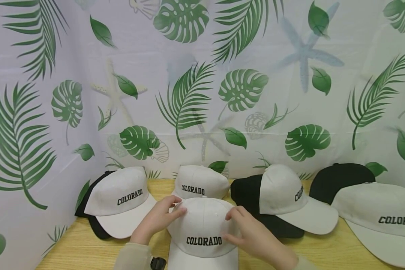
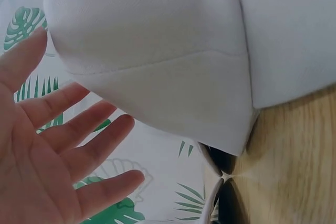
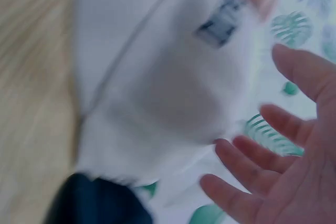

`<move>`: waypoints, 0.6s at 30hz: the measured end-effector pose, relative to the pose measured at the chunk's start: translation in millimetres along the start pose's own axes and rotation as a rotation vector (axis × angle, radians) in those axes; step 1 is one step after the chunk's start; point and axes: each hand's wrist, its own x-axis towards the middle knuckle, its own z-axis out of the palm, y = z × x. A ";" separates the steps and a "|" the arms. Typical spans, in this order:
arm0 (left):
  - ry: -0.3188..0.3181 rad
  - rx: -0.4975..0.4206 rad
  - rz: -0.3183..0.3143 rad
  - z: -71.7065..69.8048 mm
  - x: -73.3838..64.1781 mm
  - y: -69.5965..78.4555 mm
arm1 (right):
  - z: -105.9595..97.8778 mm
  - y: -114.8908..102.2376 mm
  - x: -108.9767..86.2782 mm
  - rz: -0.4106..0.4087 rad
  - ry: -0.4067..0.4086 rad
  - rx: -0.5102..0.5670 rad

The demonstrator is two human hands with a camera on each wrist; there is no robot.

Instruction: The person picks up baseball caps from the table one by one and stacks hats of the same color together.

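A white cap [image 1: 204, 225] with black COLORADO lettering is at the front centre, its brim toward me. My left hand [image 1: 163, 216] is at the left of its crown; in the left wrist view, the fingers [image 2: 100, 150] are spread and loosely bent, the thumb right at the cap's edge. On the other side, my right hand [image 1: 248, 232] is beside the crown with fingers apart. The blurred right wrist view has those fingers [image 3: 236, 166] relaxed, one tip close against the white fabric [image 3: 163, 93]. Neither hand grips the cap.
Behind stands another white cap [image 1: 202, 183]. Left, a white cap [image 1: 121, 198] overlaps a black one [image 1: 99, 227]. Right, white caps [image 1: 283, 191] [image 1: 378, 210] overlap black caps [image 1: 246, 193] [image 1: 341, 180]. A leaf-print cloth [image 1: 195, 48] hangs behind the wooden table [image 1: 71, 247].
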 end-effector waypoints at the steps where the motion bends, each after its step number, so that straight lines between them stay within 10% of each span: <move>1: -0.001 0.002 -0.004 0.0 -0.1 0.3 | -2.2 -5.4 -1.2 -0.020 -0.027 -0.003; 11: -0.004 0.017 -0.026 -0.1 -2.6 -2.0 | 5.5 -42.4 -4.3 -0.197 -0.389 -0.059; 18: -0.017 0.027 -0.042 0.0 -3.3 -2.9 | 27.8 -43.0 -5.4 -0.354 -0.405 -0.110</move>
